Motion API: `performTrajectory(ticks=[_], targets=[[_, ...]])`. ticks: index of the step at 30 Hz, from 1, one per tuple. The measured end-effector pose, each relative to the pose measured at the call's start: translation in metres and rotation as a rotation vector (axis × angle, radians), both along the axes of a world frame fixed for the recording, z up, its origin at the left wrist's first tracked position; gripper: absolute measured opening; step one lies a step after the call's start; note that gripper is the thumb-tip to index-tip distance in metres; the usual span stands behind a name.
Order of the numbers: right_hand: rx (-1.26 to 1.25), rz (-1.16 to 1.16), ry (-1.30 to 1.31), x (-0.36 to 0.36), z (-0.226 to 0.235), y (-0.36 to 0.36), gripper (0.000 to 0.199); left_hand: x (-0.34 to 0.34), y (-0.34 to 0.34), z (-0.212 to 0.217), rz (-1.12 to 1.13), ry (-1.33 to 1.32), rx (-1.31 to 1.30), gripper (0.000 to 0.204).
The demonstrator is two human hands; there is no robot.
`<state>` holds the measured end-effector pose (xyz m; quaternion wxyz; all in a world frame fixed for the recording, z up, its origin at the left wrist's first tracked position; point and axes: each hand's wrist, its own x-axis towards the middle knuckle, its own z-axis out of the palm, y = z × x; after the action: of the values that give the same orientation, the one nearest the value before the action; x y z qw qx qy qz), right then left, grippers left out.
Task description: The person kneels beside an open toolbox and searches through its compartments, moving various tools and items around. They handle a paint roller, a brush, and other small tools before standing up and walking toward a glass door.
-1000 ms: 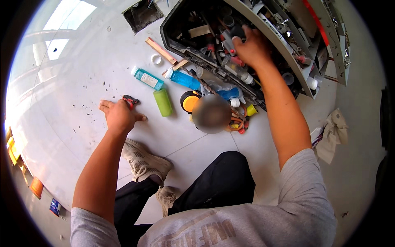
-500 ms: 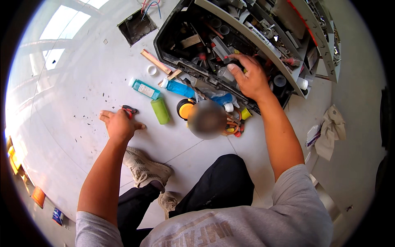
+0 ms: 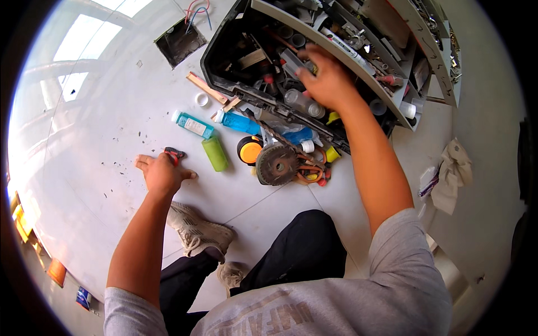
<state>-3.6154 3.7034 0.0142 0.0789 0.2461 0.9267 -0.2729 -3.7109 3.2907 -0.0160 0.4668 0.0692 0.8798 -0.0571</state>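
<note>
My left hand [image 3: 162, 172] rests on the tiled floor, thumb and fingers spread, beside a small red-and-black tool [image 3: 174, 155] partly hidden by it. Inside the black toolbox [image 3: 260, 98] at the upper right, my right hand [image 3: 329, 78] reaches in, slightly blurred. Its thumb and fingers are apart over a grey block-shaped piece [image 3: 292, 63], and I see nothing held. A clear plastic jar [image 3: 303, 103] lies under the wrist. Near the box's front edge on the floor are a worn round disc [image 3: 277, 165], a black-and-yellow tape measure [image 3: 249, 150] and orange-handled tools [image 3: 312, 169].
A green bottle [image 3: 214, 154], a teal bottle [image 3: 193, 125] and a blue bottle [image 3: 238, 121] lie between my hands. Wood strips [image 3: 207, 88] and a white ring [image 3: 202, 99] lie beyond. A square floor opening [image 3: 178, 43] has wires. The raised compartment tray [image 3: 358, 56] holds small parts.
My right hand has moved farther into the toolbox, away from the clear jar, which now shows more fully. The left hand stays in place. The view has shifted slightly.
</note>
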Motion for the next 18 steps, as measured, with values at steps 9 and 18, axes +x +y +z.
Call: performTrajectory(ticks=[9,18], targets=[[0.226,0.165,0.05,-0.07,-0.05,-0.031,0.06,-0.001,0.002,0.004,-0.028,-0.009,0.007,0.092],[-0.261,0.225,0.045,-0.039,-0.018,-0.037,0.044,-0.001,0.005,0.003,-0.023,-0.026,-0.044,0.095]])
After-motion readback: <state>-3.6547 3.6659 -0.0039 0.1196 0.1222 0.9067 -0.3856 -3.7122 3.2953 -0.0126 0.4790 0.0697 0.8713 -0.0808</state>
